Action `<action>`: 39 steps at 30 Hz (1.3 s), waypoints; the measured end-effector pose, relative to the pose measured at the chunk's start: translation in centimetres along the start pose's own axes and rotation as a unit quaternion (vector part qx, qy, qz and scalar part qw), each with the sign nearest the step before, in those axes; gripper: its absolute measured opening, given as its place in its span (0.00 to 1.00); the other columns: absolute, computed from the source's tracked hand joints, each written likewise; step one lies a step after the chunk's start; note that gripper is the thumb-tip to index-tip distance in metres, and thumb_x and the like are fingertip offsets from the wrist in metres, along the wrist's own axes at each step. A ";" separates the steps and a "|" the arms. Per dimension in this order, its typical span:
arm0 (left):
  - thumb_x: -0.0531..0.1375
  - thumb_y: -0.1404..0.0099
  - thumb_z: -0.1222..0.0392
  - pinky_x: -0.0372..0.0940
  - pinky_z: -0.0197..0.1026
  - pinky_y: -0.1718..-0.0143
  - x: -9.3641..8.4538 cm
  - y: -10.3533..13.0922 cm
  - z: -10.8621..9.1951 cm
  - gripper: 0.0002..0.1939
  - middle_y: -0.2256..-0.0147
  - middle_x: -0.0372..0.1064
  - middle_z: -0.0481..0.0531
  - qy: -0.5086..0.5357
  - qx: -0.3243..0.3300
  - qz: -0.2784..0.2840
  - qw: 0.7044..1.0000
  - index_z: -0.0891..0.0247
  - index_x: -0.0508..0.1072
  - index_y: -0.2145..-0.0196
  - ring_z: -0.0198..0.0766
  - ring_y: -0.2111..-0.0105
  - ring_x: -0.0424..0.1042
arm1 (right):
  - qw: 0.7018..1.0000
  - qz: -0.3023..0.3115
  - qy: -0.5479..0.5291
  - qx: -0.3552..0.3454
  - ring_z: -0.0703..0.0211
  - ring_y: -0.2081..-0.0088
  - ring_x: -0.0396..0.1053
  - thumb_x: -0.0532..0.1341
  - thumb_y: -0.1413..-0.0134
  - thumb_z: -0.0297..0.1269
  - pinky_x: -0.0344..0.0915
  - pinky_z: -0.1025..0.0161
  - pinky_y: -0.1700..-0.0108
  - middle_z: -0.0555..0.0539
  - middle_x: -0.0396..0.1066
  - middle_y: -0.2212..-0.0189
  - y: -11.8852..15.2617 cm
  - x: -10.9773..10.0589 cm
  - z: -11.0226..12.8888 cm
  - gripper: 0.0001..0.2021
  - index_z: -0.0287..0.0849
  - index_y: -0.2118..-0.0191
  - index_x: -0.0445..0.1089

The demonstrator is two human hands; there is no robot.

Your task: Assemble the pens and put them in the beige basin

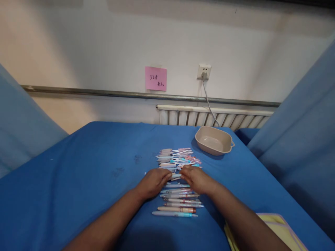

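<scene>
A column of pens lies across the middle of the blue-covered table, each pen roughly sideways. My left hand closes its fingers over the left ends of a few pens in the middle of the column. At their right ends, my right hand has its fingers bent and pressed together around them. Both hands partly hide how many pens are between them. Farther back, a denser bunch of pens lies with some overlapping, and nearer to me several lie spaced apart, including a grey-blue pen at the front.
A beige plastic basin stands at the back right of the blue cloth. A folded yellow cloth lies under my right forearm. Behind the table are a radiator and a plugged-in cord. Blue curtains hang at both sides.
</scene>
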State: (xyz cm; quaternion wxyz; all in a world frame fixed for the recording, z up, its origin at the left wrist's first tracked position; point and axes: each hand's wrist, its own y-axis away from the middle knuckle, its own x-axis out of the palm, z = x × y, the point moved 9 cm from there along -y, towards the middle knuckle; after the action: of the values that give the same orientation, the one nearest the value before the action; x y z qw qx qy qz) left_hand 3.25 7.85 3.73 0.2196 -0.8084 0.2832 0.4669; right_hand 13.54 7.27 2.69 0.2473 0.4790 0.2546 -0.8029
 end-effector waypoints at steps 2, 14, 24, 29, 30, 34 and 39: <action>0.47 0.32 0.54 0.61 0.38 0.64 -0.7 0.0 0.0 0.15 0.67 0.70 0.51 0.013 -0.006 -0.034 0.999 0.62 0.70 0.61 0.38 0.66 0.68 | 1.000 -0.019 -0.005 0.006 0.59 0.62 0.65 0.50 0.40 0.33 0.59 0.64 0.60 0.45 0.68 0.65 0.0 -0.3 0.0 0.08 0.41 0.61 0.66; 0.55 0.37 0.55 0.62 0.42 0.56 -2.1 0.5 0.8 0.22 0.55 0.67 0.54 0.072 -0.021 -0.134 0.988 0.61 0.59 0.46 0.41 0.58 0.67 | 0.997 -0.056 -0.052 0.017 0.59 0.60 0.65 0.52 0.40 0.33 0.60 0.63 0.58 0.45 0.68 0.63 0.0 -0.8 -0.1 0.08 0.42 0.58 0.65; 0.43 0.31 0.53 0.62 0.36 0.71 -1.6 0.5 4.0 0.18 0.78 0.70 0.46 0.051 -0.117 -0.114 0.985 0.60 0.67 0.51 0.38 0.74 0.71 | 0.997 -0.066 -0.035 0.025 0.58 0.59 0.65 0.52 0.41 0.33 0.60 0.62 0.56 0.44 0.68 0.62 0.4 -1.3 -2.0 0.09 0.41 0.57 0.65; 0.45 0.32 0.54 0.63 0.37 0.69 -2.1 0.6 3.6 0.17 0.71 0.72 0.50 0.047 -0.097 -0.129 0.986 0.61 0.67 0.52 0.38 0.71 0.72 | 0.999 -0.020 -0.005 0.047 0.57 0.57 0.65 0.53 0.43 0.32 0.59 0.62 0.55 0.43 0.69 0.61 0.8 -1.1 -3.3 0.10 0.41 0.57 0.67; 0.45 0.32 0.54 0.63 0.37 0.67 -2.2 0.6 3.3 0.17 0.70 0.73 0.50 0.046 -0.089 -0.132 0.986 0.61 0.67 0.52 0.38 0.70 0.72 | 0.999 -0.017 0.000 0.049 0.57 0.57 0.65 0.54 0.43 0.31 0.59 0.62 0.55 0.43 0.69 0.60 0.8 -1.1 -3.3 0.10 0.41 0.56 0.66; 0.46 0.32 0.55 0.63 0.38 0.64 -2.7 0.9 2.9 0.16 0.66 0.72 0.51 0.032 -0.074 -0.159 0.984 0.61 0.66 0.52 0.39 0.67 0.71 | 0.997 -0.034 0.035 0.052 0.54 0.54 0.63 0.57 0.46 0.35 0.57 0.58 0.51 0.43 0.68 0.59 0.7 -1.4 -2.8 0.11 0.42 0.56 0.67; 0.48 0.33 0.56 0.63 0.39 0.61 -2.5 0.9 2.1 0.16 0.63 0.72 0.52 0.036 -0.055 -0.156 0.986 0.61 0.66 0.52 0.39 0.64 0.71 | 0.997 -0.066 -0.024 0.020 0.58 0.59 0.65 0.54 0.42 0.40 0.60 0.62 0.56 0.44 0.69 0.61 0.2 -1.3 -1.2 0.13 0.42 0.53 0.65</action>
State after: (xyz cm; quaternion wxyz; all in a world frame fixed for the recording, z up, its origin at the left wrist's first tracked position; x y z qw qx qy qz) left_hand 0.30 9.07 4.82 0.2349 -0.8696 0.1357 0.4125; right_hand 14.96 8.10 3.28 0.1903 0.4461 0.2638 -0.8338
